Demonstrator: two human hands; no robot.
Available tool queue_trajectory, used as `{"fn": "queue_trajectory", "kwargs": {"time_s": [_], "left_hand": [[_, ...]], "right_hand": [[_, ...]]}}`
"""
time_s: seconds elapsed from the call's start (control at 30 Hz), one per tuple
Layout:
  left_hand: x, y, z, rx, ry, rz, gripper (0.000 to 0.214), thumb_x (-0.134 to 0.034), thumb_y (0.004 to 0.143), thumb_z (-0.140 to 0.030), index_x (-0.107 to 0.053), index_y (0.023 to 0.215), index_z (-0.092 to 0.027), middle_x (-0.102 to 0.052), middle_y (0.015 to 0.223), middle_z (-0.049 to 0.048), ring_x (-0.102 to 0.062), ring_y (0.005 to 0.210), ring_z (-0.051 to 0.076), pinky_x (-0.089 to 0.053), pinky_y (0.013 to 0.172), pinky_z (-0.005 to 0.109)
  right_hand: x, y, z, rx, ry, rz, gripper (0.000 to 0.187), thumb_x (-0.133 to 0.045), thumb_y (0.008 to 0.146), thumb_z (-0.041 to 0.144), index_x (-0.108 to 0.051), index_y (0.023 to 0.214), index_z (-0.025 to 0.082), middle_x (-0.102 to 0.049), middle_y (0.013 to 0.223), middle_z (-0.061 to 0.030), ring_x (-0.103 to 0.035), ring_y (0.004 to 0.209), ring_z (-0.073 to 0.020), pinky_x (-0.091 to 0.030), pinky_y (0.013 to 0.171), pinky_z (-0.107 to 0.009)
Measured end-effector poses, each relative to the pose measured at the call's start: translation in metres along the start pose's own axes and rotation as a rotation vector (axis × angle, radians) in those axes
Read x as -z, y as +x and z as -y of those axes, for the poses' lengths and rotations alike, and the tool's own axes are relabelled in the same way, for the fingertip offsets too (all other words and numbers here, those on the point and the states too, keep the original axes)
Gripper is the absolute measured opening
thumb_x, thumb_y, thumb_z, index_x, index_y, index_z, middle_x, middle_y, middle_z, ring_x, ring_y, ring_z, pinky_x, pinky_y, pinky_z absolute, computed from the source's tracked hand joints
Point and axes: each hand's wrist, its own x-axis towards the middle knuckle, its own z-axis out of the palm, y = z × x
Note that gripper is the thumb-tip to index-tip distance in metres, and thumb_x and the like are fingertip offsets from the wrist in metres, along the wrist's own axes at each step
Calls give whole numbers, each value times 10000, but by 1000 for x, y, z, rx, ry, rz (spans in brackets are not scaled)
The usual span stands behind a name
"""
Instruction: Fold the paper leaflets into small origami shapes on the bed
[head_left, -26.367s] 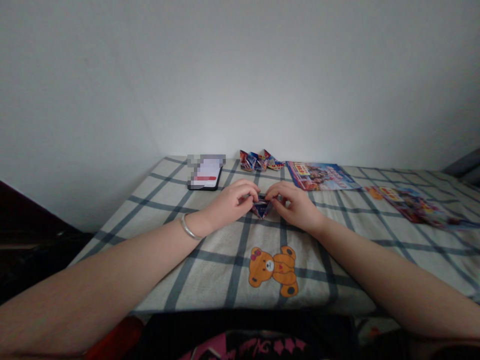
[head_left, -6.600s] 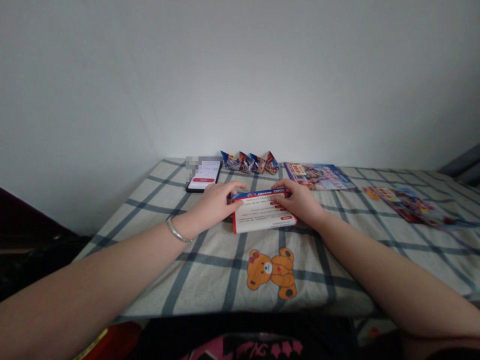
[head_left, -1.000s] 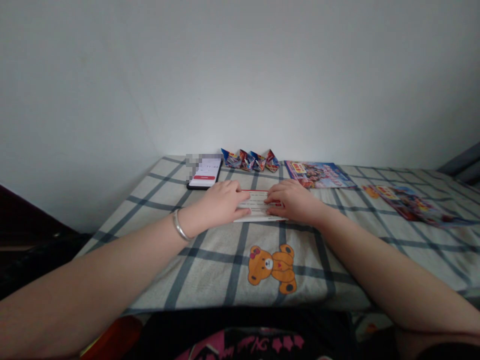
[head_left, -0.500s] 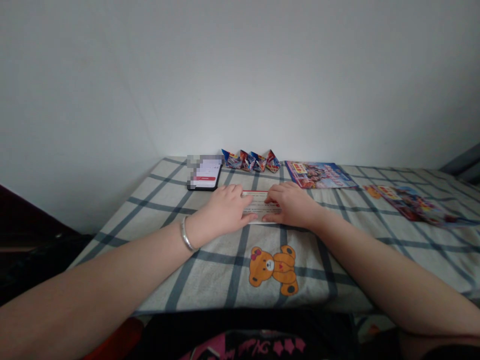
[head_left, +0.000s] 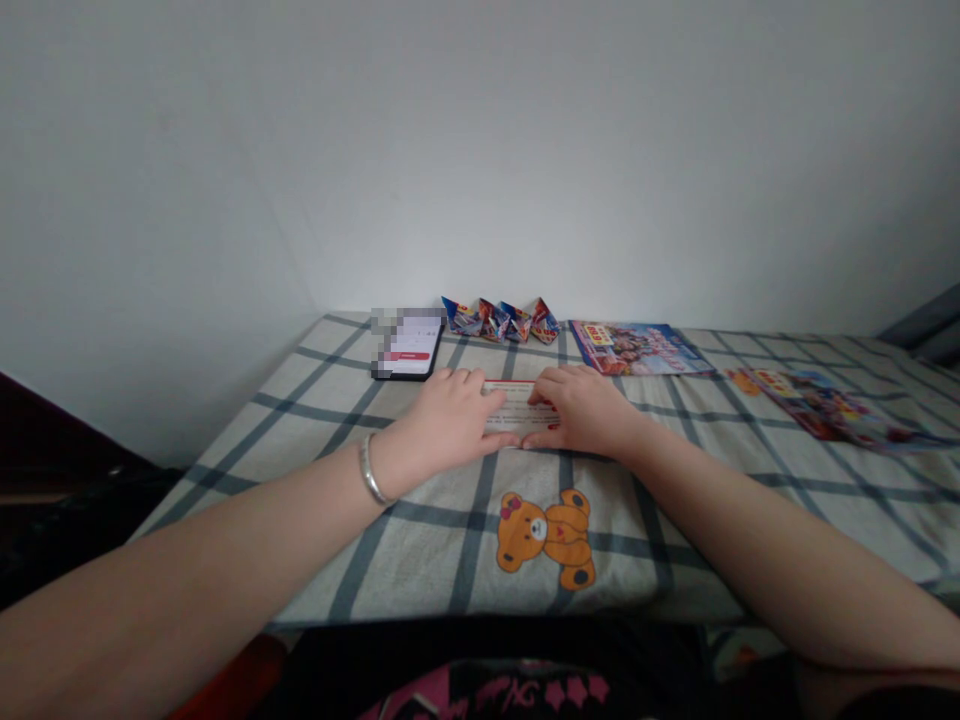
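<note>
A printed sheet of paper [head_left: 510,410], white with small text and a red far edge, lies flat on the cloth between my hands. My left hand [head_left: 454,415] covers its left end, fingers over the top and thumb along the near edge. On the right end rests my right hand [head_left: 581,410], its fingers curled and its thumb at the same edge. The two thumb tips almost meet there. Both hands hold the paper down against the table; its ends are hidden under them.
Beyond my hands are a phone [head_left: 410,345] with a lit screen and several folded colourful paper pieces [head_left: 501,320] by the wall. A glossy printed leaflet [head_left: 637,348] lies to their right, another leaflet [head_left: 840,405] farther right. A checked cloth [head_left: 420,570] covers the table.
My thumbs have slid closer together along the paper's near edge. The rest of both hands has barely moved, and the other items stay where they were.
</note>
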Motion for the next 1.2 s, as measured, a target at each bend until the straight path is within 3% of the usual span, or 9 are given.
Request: {"fn": "queue_trajectory", "kwargs": {"time_s": [0.33, 0.7, 1.03, 1.2], "left_hand": [[-10, -4, 10, -35, -19, 7, 533, -554, 865, -646, -614, 1112, -178, -567, 1064, 116, -544, 985, 285, -389, 860, 396], [0, -4, 22, -47, -136, 136, 593, -602, 846, -604, -571, 1261, -181, -552, 1146, 131, -537, 1034, 294, -392, 895, 401], [-5, -5, 38, -98, -203, 202, 683, -601, 843, -613, -494, 1393, -222, -543, 1237, 120, -532, 1083, 287, -396, 919, 375], [-8, -5, 43, -115, -230, 169, 687, -585, 840, -631, -500, 1392, -231, -557, 1241, 122, -539, 1076, 285, -396, 918, 372]], "right_hand": [[3, -3, -11, 33, 63, 49, 579, -723, 714, 644, -663, 1045, 173, -654, 1072, -101, -604, 999, -278, -451, 878, -392], [4, -8, -25, 65, 68, 87, 623, -724, 718, 635, -666, 1151, 192, -639, 1137, -111, -594, 1040, -293, -474, 910, -430], [10, -12, -35, 35, 39, 160, 647, -769, 684, 595, -668, 1187, 201, -642, 1165, -107, -583, 1052, -297, -464, 929, -429], [13, -14, -38, 43, 63, 175, 619, -795, 678, 548, -677, 1176, 199, -644, 1165, -106, -580, 1052, -293, -470, 921, -426]]}}
